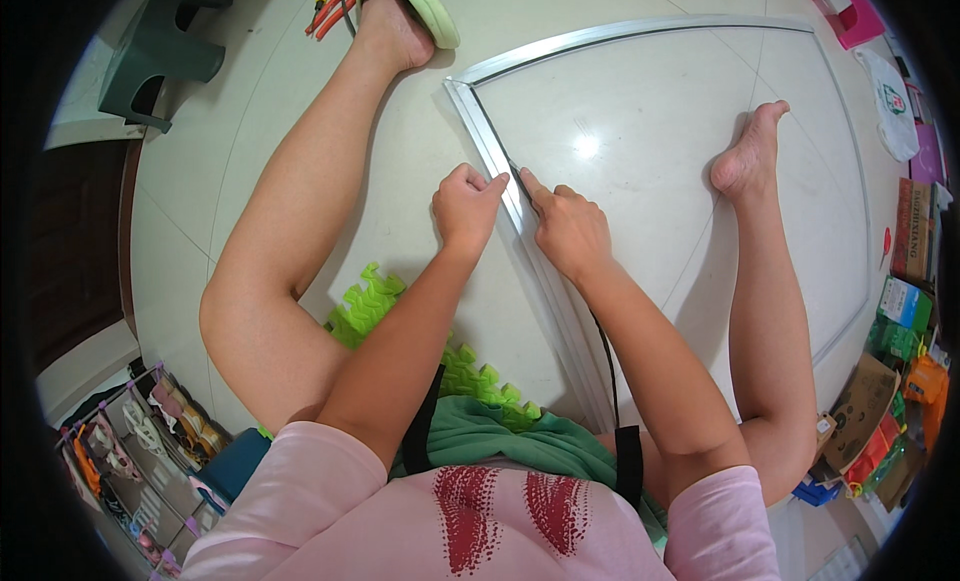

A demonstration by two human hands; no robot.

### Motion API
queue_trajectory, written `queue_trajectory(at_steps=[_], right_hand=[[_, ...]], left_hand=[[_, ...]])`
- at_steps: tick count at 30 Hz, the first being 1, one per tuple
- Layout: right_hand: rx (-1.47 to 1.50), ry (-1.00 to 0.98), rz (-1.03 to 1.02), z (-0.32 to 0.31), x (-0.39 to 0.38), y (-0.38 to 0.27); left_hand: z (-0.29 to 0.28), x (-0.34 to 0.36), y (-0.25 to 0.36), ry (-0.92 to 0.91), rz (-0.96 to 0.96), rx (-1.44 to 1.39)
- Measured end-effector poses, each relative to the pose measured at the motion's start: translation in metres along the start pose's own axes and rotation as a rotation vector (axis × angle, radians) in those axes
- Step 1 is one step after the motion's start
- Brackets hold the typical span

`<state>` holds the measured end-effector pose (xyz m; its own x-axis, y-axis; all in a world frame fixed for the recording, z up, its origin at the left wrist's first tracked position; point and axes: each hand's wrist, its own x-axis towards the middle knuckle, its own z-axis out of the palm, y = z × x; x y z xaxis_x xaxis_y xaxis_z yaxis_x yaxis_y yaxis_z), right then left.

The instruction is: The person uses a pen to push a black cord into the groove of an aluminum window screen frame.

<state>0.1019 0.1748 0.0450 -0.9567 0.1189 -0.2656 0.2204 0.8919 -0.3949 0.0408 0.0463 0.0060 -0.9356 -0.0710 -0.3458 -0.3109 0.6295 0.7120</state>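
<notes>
A silver metal frame (pixel 484 127) lies on the floor between my legs, with a dark line along its inner edge. My left hand (pixel 468 209) is closed, fingers curled, its thumb against the outer side of the near left bar. Across that bar, my right hand (pixel 574 226) has its index finger stretched along the inner edge and the other fingers bent in. A thin black strip (pixel 608 353) runs from under this hand back toward my lap; its upper part shows at the index fingertip. What lies under the right palm is hidden.
Green interlocking foam mat (pixel 480 381) pieces lie under me. A dark stool (pixel 165 56) stands far left, a drying rack (pixel 130 461) near left. Orange-red handled tools (pixel 328 19) lie by my left foot. Boxes and bags (pixel 895 371) line the right side; a pink stool (pixel 848 11) stands far right.
</notes>
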Motion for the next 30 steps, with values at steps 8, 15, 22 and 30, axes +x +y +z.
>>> queue_trajectory(at_steps=[8, 15, 22, 30], right_hand=[[-0.213, -0.022, -0.017, 0.010, 0.000, -0.019], [-0.020, 0.052, -0.026, 0.007, -0.010, 0.010], [0.095, 0.030, 0.016, 0.011, -0.017, 0.012], [0.083, 0.037, 0.007, 0.012, -0.010, 0.008]], left_hand=[[-0.002, -0.001, -0.003, 0.018, 0.073, 0.003], [0.000, -0.006, -0.005, 0.031, 0.105, 0.055], [0.003, -0.011, -0.005, -0.141, -0.016, -0.064], [0.006, -0.004, -0.007, -0.180, -0.056, 0.002]])
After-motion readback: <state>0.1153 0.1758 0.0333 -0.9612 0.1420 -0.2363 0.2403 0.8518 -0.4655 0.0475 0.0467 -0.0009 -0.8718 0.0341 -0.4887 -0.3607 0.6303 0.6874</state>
